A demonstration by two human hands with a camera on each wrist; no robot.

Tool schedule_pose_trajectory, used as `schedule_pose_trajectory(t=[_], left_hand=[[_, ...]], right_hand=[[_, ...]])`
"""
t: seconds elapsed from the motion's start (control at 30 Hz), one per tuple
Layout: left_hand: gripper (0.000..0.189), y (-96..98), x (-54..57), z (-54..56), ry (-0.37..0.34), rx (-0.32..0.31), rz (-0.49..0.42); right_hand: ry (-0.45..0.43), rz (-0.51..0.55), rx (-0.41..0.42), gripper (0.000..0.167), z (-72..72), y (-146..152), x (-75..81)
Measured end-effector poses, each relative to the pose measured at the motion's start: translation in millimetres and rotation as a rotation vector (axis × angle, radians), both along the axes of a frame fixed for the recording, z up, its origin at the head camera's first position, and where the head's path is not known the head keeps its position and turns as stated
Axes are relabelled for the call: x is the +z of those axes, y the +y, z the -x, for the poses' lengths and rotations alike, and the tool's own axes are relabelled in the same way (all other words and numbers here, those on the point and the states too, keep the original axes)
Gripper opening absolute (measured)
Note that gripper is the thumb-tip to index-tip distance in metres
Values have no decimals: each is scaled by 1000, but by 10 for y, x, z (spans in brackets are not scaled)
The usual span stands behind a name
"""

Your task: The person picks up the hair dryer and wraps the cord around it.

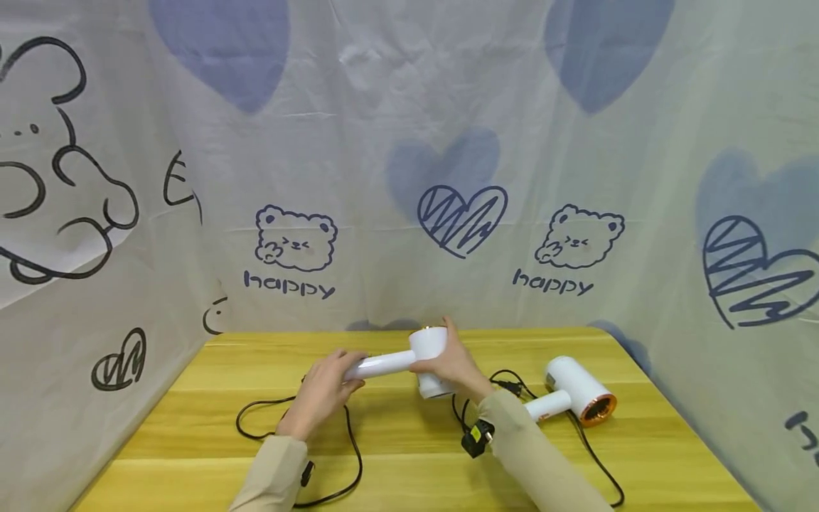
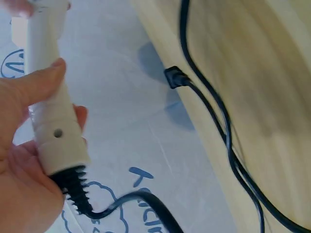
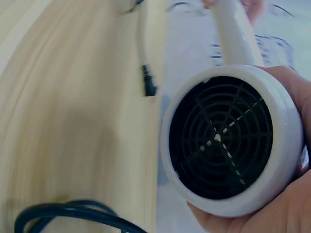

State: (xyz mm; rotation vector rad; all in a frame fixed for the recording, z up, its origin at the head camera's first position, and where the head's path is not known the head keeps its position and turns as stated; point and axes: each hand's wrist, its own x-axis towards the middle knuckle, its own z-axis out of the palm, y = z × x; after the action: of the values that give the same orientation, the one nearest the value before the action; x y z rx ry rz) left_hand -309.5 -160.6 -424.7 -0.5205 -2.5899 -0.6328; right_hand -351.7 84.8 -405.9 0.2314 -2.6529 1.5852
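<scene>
Both hands hold a white hair dryer point(image 1: 384, 365) above the far middle of the table, its handle pointing left. My left hand point(image 1: 323, 387) grips the handle; in the left wrist view the thumb lies along the handle point(image 2: 46, 116), and a black cord point(image 2: 146, 196) leaves its ribbed end. My right hand point(image 1: 454, 359) is wrapped around the dryer's barrel, thumb toward the handle. In the right wrist view the round dark grille point(image 3: 221, 138) at one end of the barrel faces the camera, with the right fingers and palm around its white rim.
A second white hair dryer point(image 1: 579, 391) with a copper-coloured nozzle ring lies on the wooden table point(image 1: 409, 462) at the right. Near the right forearm is a black plug point(image 1: 475, 439) with its cord. Black cord point(image 1: 358, 455) loops at the left. Printed cloth point(image 1: 384, 284) hangs behind.
</scene>
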Motion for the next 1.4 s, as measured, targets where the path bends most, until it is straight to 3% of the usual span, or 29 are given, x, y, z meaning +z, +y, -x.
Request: schedule_pose_trajectory(t=[0.2,0.33,0.43,0.5,0.6,0.7,0.83,0.93,1.03,1.13,1.23,1.4], left_hand=[[45,38,166,1,20,-15,-72],[42,-37,209,-28,-52,-23,-160],[38,-74,203,-43,-96,-98,-258],[35,-68,197,-56,-97,-166,-310],[34,-21,203,-69,-66,-229,-354],[33,48,239,-89,-51,-266,-381],[33,126,289,-100,-83,-305,-443],[34,154,303,-102,-131,-300,-499],[37,180,315,-90,-194,-271,-564],[44,200,348,-63,-285,-254,-706],[41,188,396,-70,-324,-243,-811],[30,160,405,-127,-293,-152,-747]], right_hand=[[-14,119,-20,113,8,265,196],[12,163,-2,109,33,432,247],[65,137,56,101,40,531,262],[145,27,103,93,23,585,267],[291,-221,145,82,-17,637,280],[441,-478,129,78,-45,641,294],[627,-753,77,73,-50,597,287],[773,-876,75,57,-52,569,250],[883,-909,83,43,-50,559,215],[868,-872,88,37,-46,563,205],[800,-835,87,36,-45,592,213],[669,-789,51,36,-24,681,238]])
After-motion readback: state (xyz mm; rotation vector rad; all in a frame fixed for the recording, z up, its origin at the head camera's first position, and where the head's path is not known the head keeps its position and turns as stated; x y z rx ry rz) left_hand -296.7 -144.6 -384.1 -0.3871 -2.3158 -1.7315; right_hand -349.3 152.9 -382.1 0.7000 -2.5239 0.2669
